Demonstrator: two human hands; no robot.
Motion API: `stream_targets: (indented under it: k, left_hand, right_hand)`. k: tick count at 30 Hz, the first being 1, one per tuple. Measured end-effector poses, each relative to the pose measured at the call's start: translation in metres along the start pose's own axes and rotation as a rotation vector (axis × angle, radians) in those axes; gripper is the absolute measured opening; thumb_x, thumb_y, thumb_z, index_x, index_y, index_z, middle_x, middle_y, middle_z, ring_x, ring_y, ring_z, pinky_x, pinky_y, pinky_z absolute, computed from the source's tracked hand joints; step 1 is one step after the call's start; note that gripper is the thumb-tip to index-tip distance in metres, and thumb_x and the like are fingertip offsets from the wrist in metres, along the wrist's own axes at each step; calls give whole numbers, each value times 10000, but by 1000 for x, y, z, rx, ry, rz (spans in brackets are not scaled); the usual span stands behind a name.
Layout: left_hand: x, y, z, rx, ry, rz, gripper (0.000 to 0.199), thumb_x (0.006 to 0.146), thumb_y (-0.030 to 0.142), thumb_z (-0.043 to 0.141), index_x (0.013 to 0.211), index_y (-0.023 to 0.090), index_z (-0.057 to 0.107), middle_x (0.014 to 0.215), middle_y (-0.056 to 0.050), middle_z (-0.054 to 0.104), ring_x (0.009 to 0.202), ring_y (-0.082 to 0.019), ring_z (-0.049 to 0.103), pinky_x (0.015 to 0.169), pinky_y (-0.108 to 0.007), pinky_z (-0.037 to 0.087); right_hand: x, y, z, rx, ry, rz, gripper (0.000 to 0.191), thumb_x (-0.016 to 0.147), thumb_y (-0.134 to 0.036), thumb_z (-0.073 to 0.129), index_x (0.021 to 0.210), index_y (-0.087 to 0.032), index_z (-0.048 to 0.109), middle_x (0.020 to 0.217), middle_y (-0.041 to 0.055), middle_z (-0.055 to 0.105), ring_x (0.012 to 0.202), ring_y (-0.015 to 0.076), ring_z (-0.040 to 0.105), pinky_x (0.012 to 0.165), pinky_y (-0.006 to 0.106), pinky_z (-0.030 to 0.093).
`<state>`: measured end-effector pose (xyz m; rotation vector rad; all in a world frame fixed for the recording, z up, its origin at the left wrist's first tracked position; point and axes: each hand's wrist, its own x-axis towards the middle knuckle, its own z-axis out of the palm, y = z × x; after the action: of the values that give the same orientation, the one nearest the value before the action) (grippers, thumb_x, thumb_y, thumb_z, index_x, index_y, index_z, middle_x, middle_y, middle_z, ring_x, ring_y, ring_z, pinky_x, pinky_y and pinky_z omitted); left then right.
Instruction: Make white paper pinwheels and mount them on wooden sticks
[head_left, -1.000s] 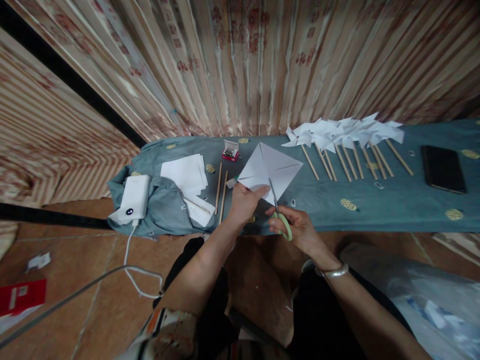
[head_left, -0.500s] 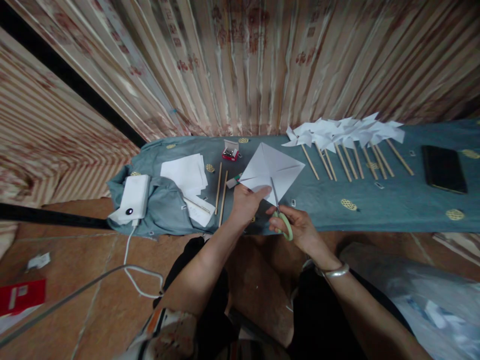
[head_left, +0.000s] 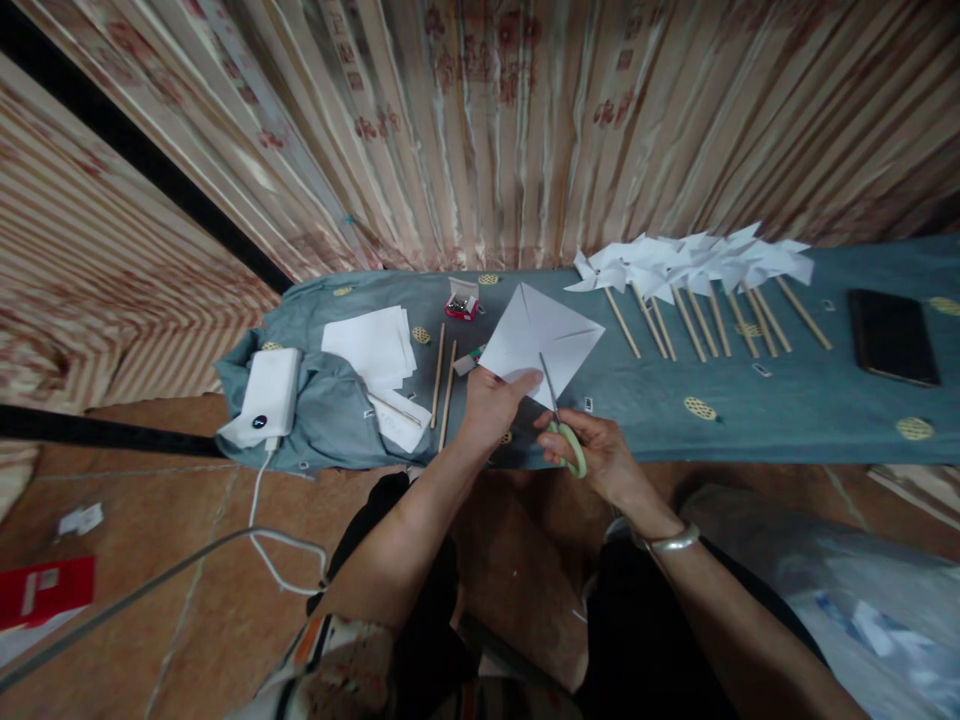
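Observation:
My left hand (head_left: 495, 405) grips a white square of paper (head_left: 532, 335) by its lower left side, thumb on top. The paper is turned like a diamond, with slits or creases running from its corners toward the middle. Green-handled scissors (head_left: 570, 448) are in my right hand (head_left: 600, 450), their blades over the paper's lower corner and pointing at its centre. Left of the paper lie two wooden sticks (head_left: 438, 375) and a small red box (head_left: 461, 302) of metal pins. Another small box is partly hidden beside my left hand.
White paper sheets (head_left: 371, 345) and a white power bank (head_left: 270, 395) with a cable lie on the left of the cloth-covered table (head_left: 652, 425). Several paper pinwheels (head_left: 675, 265) on sticks rest at the right, near a black tablet-like device (head_left: 892, 337). A curtain hangs behind.
The paper has shifted very slightly in my left hand. The scissors stay at its lower corner, and both hands have hardly moved.

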<state>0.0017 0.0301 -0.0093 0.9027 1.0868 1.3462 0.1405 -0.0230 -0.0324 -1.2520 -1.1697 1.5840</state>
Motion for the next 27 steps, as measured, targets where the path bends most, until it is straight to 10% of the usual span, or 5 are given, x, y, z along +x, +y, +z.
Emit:
stream_targets:
  k: [16, 27]
  left_hand:
    - [1, -4, 0, 18, -5, -15, 279, 582, 222, 747, 839, 130, 692, 811, -37, 719, 725, -157, 634, 753, -302, 488]
    - [23, -7, -27, -68, 89, 67, 354, 546, 227, 767, 888, 154, 712, 850, -46, 744, 806, -192, 666, 832, -336, 503]
  right_hand:
    - [0, 5, -3, -57, -40, -1, 399, 648, -467, 781, 904, -182, 670, 619, -34, 599, 533, 107, 560, 505, 224, 449]
    - [-11, 15, -28, -826, 64, -163, 452, 822, -515, 572, 1068, -140, 623, 603, -7, 619, 518, 162, 574, 532, 277, 406]
